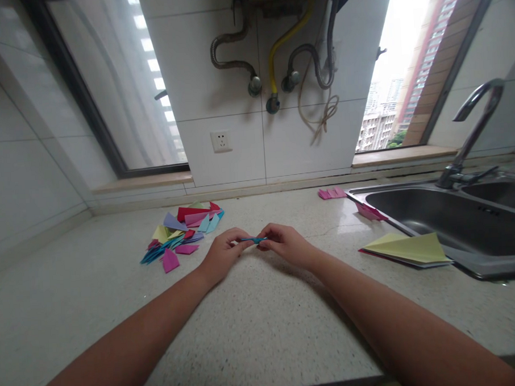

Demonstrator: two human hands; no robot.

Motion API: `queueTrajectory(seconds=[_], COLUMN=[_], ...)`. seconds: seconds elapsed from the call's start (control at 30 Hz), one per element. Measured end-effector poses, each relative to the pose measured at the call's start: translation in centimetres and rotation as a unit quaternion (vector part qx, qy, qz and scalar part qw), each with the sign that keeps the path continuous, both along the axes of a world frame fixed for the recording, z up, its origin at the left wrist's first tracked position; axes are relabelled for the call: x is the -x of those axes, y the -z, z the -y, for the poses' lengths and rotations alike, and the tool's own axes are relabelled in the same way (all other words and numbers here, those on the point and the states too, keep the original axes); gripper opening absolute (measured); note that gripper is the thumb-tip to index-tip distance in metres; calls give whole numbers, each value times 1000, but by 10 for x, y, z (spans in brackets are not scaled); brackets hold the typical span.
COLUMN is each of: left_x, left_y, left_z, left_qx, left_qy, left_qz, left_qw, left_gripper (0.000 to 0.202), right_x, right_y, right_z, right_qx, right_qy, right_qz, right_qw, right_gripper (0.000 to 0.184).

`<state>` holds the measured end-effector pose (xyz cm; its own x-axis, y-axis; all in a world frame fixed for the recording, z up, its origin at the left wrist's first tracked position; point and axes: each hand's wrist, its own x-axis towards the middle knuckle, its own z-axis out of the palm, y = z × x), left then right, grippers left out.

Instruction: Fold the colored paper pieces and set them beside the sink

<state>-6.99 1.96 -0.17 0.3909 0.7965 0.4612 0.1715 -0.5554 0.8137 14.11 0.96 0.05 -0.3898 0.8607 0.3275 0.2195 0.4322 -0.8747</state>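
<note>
Both of my hands meet over the middle of the speckled countertop (254, 324). My left hand (224, 252) and my right hand (286, 244) each pinch one end of a small folded strip of blue paper (253, 239), held just above the counter. A heap of folded coloured paper pieces (180, 233) in pink, blue, yellow, purple and red lies to the left of my left hand.
A stack of yellow and pink paper sheets (407, 249) rests on the rim of the steel sink (450, 218) at right, under a tap (472, 132). Small pink folded pieces (332, 193) and another pink piece (370, 212) lie near the sink's corner. Tiled wall, socket (221, 141) and hoses stand behind.
</note>
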Motion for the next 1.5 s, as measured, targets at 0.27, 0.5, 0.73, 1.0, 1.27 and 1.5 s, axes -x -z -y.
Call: queueTrajectory(seconds=[0.27,0.5,0.73,1.0,1.27,1.5], left_x=[-3,-6,-8,-7,-7,-9], left_y=[11,8,6,8,8,-1], left_z=[-10,-2,-2,-1,0,5], left_qx=[120,137,163,141,123,78], left_qy=[0,27,23,10,18,13], left_qz=[68,47,72,70,66,52], left_qw=[990,989,984,987,990,996], left_gripper=[32,34,39,39,38,33], right_x=[5,8,10,10,9,9], right_y=[3,3,13,9,13,11], right_z=[-4,-3,-3,-2,-4,0], right_qx=[56,154,125,133,128,56], right_qy=[3,-8,-29,-27,-35,-16], right_qz=[-111,-176,-107,-111,-102,-54], right_qw=[992,972,986,985,986,997], right_gripper=[21,27,25,34,37,32])
